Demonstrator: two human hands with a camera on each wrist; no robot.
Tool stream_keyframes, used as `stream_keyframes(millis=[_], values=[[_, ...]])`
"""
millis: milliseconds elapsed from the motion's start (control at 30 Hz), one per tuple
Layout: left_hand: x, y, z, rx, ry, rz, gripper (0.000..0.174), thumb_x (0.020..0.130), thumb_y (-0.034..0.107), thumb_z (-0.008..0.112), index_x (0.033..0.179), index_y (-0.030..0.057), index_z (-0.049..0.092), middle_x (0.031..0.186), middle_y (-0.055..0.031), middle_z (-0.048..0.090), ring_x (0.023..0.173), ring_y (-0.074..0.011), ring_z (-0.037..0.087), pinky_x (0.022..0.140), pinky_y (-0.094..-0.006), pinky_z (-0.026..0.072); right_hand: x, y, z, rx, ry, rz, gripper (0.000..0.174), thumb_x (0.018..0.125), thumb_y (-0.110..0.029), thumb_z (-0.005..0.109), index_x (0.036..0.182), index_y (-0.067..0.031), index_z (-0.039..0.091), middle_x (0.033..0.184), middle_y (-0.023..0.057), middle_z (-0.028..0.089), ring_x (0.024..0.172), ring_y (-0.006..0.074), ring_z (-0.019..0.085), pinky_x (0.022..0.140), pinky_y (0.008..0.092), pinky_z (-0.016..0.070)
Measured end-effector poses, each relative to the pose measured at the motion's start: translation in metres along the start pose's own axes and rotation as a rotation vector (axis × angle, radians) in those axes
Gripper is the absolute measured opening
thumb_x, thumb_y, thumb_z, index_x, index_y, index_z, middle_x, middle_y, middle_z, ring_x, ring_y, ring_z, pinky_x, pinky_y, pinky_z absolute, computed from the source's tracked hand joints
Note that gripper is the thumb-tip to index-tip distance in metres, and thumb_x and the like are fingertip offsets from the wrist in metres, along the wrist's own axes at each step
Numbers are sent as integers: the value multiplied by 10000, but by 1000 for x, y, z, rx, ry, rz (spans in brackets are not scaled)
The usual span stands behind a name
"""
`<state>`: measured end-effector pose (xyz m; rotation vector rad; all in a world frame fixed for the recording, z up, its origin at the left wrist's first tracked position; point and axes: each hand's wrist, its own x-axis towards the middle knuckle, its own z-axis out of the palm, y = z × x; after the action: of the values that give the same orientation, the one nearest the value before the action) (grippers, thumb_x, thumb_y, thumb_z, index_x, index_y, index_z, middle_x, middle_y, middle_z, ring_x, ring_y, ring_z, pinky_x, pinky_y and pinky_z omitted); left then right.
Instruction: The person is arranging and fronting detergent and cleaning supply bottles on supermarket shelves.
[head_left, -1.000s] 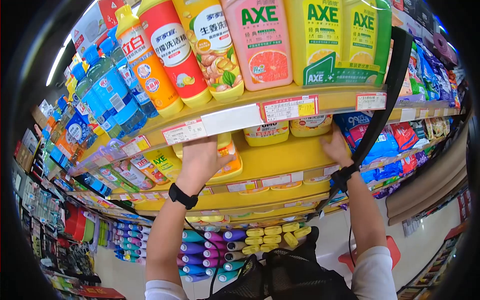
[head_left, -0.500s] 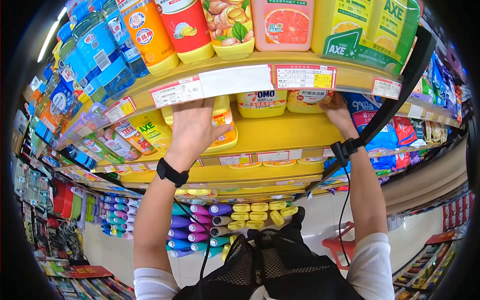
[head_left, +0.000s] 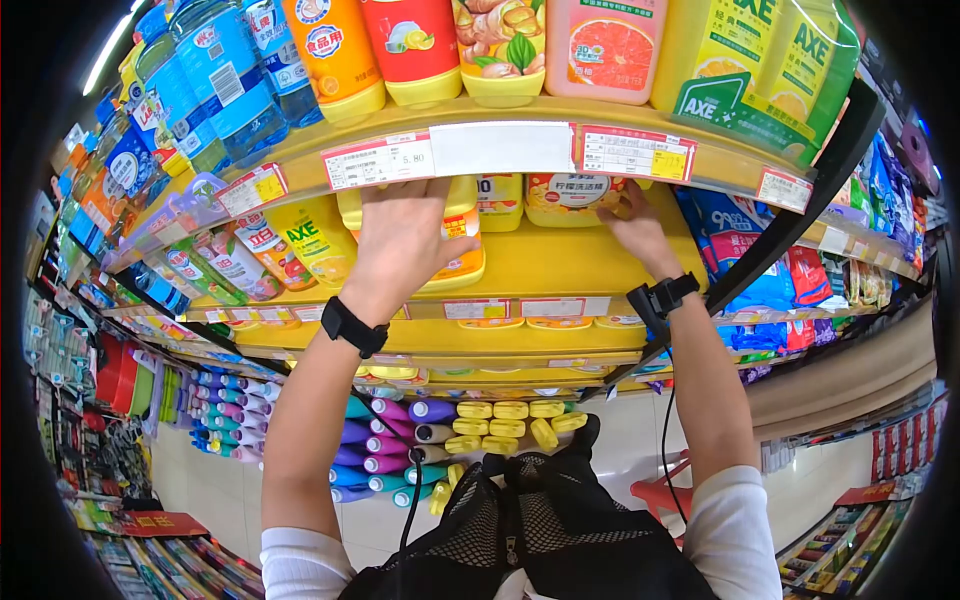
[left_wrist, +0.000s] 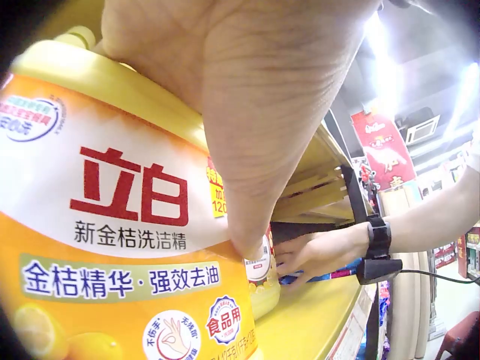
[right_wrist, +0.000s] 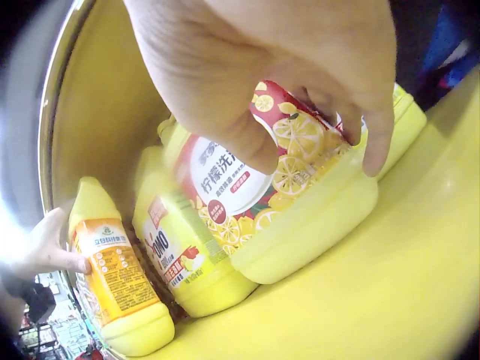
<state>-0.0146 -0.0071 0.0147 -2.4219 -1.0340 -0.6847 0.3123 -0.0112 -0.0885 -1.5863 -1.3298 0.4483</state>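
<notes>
My left hand (head_left: 402, 238) grips the upper part of a big orange-labelled dish soap jug (left_wrist: 135, 191) on the middle shelf, thumb across its front; the fingers are hidden under the shelf above. To the right, my right hand (head_left: 640, 235) holds the right side of a lemon dish soap jug (right_wrist: 315, 217). Its thumb lies on the label and its fingers reach round the side. Between these two stands a yellow OMO jug (right_wrist: 196, 274), close against the lemon one. Both held jugs stand upright.
The upper shelf edge with price tags (head_left: 375, 165) hangs low over both hands. A black shelf post (head_left: 838, 165) rises at right, with blue detergent bags (head_left: 745, 255) beyond. AXE bottles (head_left: 315, 245) stand left of the left hand. Colourful bottles (head_left: 385, 445) cover the floor below.
The right hand has moved in from the shelf's right end, and the lemon jug has slid left, closer to the OMO jug. The left hand stays on the orange-labelled jug. The head view has tilted down.
</notes>
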Motion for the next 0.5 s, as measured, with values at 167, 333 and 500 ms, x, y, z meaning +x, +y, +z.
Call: stream_keyframes(millis=[167,333,500], values=[[0,-1,2,13,24,7,917,628,406,856,1372,33,471,1386,-187,489,1307,-365,428,1075,-518,319,-2,-10,21,-5,-28,-57,744,830,-113,695,1450,37,312,1381,233,502,1294,328,496,1076,366,402],[1,0,2,20,-8,-10,940,623,412,859,1385,29,463,1384,-189,492,1307,-367,430,1075,-519,321,-5,-10,26,-25,-53,-99,809,839,-172,711,1480,51,270,1398,247,491,1300,352,493,1068,377,409],[2,2,3,31,-68,-50,947,627,423,858,1389,22,464,1381,-189,501,1302,-366,440,1071,-522,325,-16,20,37,-106,-25,-195,784,840,-159,709,1470,31,282,1376,259,498,1260,362,516,1034,392,434]])
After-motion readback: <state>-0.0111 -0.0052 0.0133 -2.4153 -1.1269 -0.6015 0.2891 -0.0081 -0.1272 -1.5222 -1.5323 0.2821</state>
